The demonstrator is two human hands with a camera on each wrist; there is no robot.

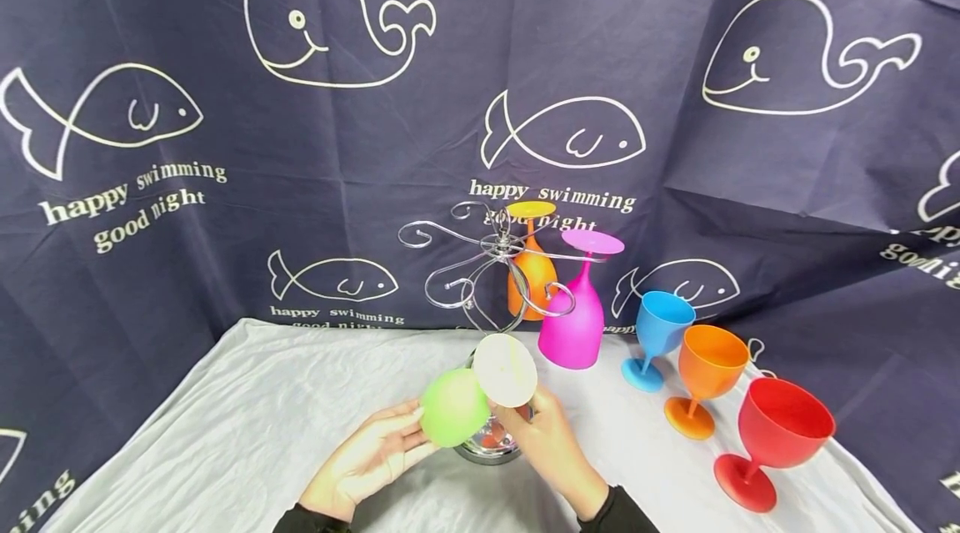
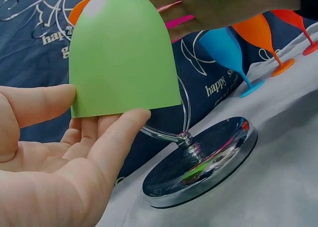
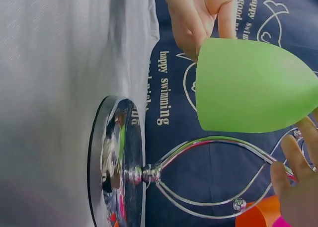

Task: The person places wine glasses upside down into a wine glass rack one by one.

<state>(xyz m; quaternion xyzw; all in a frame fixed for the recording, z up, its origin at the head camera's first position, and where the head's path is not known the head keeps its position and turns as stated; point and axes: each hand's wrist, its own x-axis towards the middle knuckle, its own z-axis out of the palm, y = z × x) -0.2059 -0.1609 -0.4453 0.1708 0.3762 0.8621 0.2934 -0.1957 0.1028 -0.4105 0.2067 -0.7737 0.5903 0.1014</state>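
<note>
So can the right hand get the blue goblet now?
Probably not yet: the right hand seems occupied with the green goblet, though the way to the blue goblet looks free.

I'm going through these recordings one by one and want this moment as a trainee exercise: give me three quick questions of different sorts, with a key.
1. True or false: the pink goblet hangs foot-up from the rack.
2. Count: how many goblets stand upright on the white cloth?
3. Fill in: the left hand holds the green goblet by its ____.

Key
1. True.
2. Three: the blue goblet, the upright orange goblet and the red goblet.
3. Rim.
</note>
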